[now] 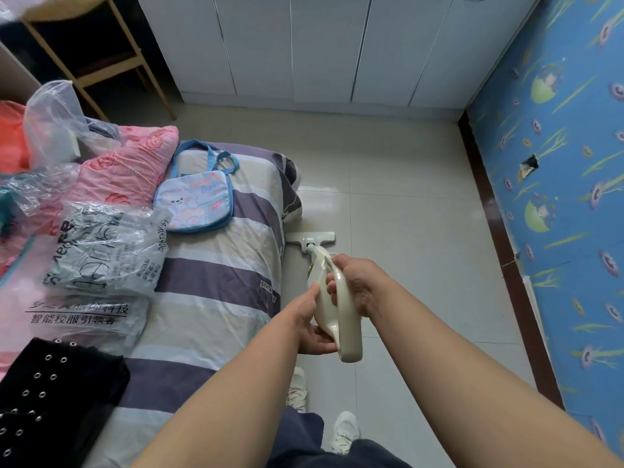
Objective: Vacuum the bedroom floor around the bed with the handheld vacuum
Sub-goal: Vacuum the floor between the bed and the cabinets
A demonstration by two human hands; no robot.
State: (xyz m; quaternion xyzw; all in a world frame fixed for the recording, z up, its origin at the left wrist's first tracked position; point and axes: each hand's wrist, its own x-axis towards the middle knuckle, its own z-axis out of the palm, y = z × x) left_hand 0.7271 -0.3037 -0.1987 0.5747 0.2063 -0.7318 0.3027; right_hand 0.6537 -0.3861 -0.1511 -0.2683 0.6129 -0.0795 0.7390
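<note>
Two white shoes [345, 430] nearest me, on the tile floor [422, 265]. Past them both my hands are on the vacuum [337, 319]. Left hand [309, 327] cups the body from below, fingers curled under it, thumb along the side. Right hand [359, 287] has its fingers wrapped round the handle. Vacuum slopes down and away, its head [310, 238] flat on the floor, just beside the bed [219, 271] at left. Blue bag [196, 197] lies on the bed farther off. White wardrobe [337, 45] at far end, blue wall [557, 146] right.
</note>
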